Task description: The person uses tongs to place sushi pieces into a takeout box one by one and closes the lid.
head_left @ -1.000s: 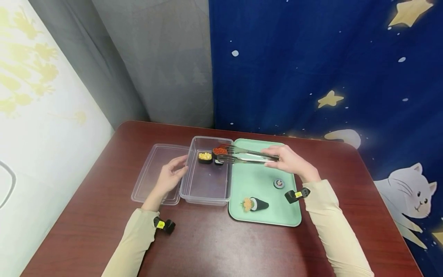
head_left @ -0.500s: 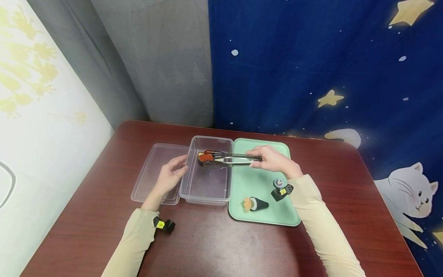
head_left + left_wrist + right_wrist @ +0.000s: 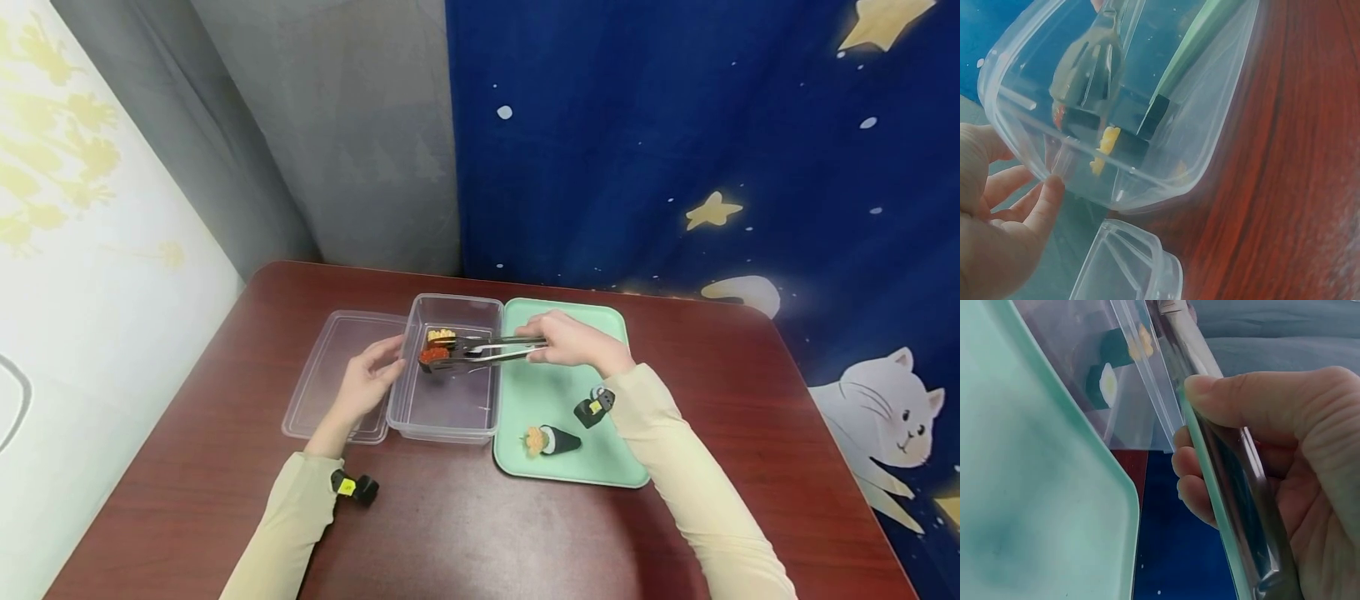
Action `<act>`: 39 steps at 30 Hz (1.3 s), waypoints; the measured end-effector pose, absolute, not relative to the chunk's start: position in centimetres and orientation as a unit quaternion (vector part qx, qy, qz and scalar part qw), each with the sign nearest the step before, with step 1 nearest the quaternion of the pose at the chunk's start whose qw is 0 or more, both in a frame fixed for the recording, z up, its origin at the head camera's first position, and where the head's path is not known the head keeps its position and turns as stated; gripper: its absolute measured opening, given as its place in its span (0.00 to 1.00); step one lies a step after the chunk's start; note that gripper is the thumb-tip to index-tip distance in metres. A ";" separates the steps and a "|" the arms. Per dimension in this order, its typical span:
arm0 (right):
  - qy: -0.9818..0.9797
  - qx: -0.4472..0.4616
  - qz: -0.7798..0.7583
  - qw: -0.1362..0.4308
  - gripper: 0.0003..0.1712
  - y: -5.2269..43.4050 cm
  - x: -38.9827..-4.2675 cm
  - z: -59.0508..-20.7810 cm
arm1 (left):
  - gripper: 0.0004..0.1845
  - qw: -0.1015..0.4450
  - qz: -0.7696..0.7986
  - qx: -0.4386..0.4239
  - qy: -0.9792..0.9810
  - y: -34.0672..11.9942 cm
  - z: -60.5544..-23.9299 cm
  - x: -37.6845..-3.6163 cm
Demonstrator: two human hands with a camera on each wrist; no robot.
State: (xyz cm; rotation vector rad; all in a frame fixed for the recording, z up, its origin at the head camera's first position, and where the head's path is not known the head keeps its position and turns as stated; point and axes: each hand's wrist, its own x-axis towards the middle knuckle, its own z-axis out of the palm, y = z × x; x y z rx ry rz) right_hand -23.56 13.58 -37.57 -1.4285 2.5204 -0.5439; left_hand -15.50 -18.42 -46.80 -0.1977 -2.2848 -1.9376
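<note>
My right hand point(image 3: 573, 343) grips metal tongs point(image 3: 487, 347) that reach left into a clear plastic container point(image 3: 448, 417). The tongs pinch a red-topped sushi piece point(image 3: 433, 357) low inside the container, next to a yellow-topped sushi piece point(image 3: 441, 336) at its far end. In the right wrist view my thumb and fingers point(image 3: 1260, 419) squeeze the tongs point(image 3: 1222, 481). My left hand point(image 3: 367, 382) rests with straight fingers against the container's left wall; the left wrist view shows the fingers point(image 3: 1041, 206) touching the container point(image 3: 1147, 181).
A green tray point(image 3: 570, 467) lies right of the container with a cone-shaped sushi roll point(image 3: 551, 440) on it. The clear lid point(image 3: 330, 375) lies left of the container. All stand on a dark red table point(image 3: 465, 533) with curtains behind.
The tongs carried the red-topped sushi leftward and down into the container, beside the yellow-topped piece. My right hand followed to the left. The left hand stayed at the container wall.
</note>
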 end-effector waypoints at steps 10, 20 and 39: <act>0.854 -0.482 -0.150 0.123 0.15 11.8 -23.9 -36.8 | 0.22 0.062 -0.634 -0.062 -0.768 -18.4 -46.7 -15.5; 0.866 -0.468 -0.095 0.151 0.16 10.3 -23.8 -36.2 | 0.22 0.059 -0.622 -0.066 -0.778 -18.5 -46.6 -15.3; 0.873 -0.453 -0.061 0.171 0.16 9.2 -23.6 -35.0 | 0.21 0.113 -0.655 -0.111 -0.739 -18.4 -47.0 -15.2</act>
